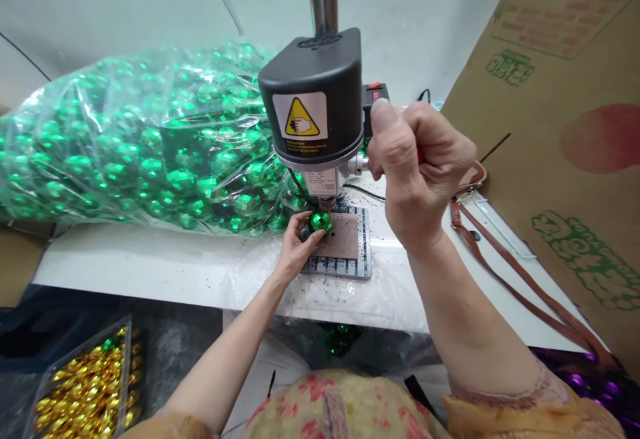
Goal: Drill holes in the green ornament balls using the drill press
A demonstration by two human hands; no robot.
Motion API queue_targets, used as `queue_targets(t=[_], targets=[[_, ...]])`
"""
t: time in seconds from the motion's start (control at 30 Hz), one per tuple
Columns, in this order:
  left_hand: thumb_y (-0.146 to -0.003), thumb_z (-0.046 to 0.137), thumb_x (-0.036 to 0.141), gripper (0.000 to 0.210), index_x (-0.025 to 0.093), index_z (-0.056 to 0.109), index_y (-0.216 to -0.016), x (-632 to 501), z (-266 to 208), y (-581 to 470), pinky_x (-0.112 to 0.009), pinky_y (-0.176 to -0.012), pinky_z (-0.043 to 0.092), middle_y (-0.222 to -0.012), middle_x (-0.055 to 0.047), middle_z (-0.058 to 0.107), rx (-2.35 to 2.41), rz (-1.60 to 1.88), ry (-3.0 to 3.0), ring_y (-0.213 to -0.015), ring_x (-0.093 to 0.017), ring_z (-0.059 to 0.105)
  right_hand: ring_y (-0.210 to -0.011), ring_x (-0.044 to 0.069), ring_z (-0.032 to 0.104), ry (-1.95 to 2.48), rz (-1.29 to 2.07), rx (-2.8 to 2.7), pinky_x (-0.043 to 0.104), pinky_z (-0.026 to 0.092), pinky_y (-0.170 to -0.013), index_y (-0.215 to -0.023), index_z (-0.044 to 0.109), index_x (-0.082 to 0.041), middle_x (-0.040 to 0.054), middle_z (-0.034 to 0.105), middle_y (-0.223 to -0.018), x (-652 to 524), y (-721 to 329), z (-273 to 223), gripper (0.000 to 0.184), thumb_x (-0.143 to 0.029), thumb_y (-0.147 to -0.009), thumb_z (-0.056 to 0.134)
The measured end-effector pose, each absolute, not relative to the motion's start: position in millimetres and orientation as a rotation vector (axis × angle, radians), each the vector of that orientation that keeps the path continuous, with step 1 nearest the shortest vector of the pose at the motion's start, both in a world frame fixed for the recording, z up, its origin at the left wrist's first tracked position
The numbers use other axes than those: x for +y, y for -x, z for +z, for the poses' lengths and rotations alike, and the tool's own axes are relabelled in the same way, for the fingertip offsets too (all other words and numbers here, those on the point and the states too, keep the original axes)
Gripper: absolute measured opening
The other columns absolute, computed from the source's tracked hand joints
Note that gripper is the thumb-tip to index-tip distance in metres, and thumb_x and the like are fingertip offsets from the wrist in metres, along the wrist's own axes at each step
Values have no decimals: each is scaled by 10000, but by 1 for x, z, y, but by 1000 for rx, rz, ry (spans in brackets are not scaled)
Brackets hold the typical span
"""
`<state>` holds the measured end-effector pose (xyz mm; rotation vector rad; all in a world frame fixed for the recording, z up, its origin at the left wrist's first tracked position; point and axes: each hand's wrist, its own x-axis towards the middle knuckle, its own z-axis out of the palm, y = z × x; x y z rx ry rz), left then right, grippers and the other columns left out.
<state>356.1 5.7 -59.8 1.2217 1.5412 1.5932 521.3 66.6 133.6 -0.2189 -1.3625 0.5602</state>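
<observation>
A black bench drill press (313,96) with a yellow warning label stands on the white table. My left hand (295,242) has its fingers closed around a shiny green faceted ball (321,221), directly below the drill's chuck (327,203). The ball is over a brown board (345,236) lying on the slotted metal base plate (364,267). My right hand (423,159) is wrapped round the drill press's feed handle at the machine's right side, thumb up; most of the handle is hidden by the fingers, with a bit of red showing.
A big clear bag of green balls (125,146) lies left of the drill. A clear tray of gold balls (83,386) sits low at left. Cardboard stands at right (565,179), beside a brown strap (515,286). Dark shavings dot the white table (150,259). Purple balls (595,389) are at lower right.
</observation>
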Motion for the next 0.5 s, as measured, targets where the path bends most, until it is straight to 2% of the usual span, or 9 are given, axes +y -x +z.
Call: queue_targets(t=[0.27,0.5], targets=[[-775,779,386,599,219,564,-1308,11,-57,-357,-417,-1106,428,-1319,-93,639,1594,1420,-1498,-1248,-259,581,-431,28,363,219,570,-1330,282,268,-473,-533,327,-194,-70,365,-488,64,-521,136,442,-169,-878,601],[-771,769,318,506,209,581,-1228,6,-47,-369,-384,-996,491,-1201,-80,663,1592,1412,-1608,-1127,-235,625,-438,20,354,317,509,-1388,267,290,-474,-550,281,-197,-63,381,-487,63,-522,137,459,-166,-901,575]])
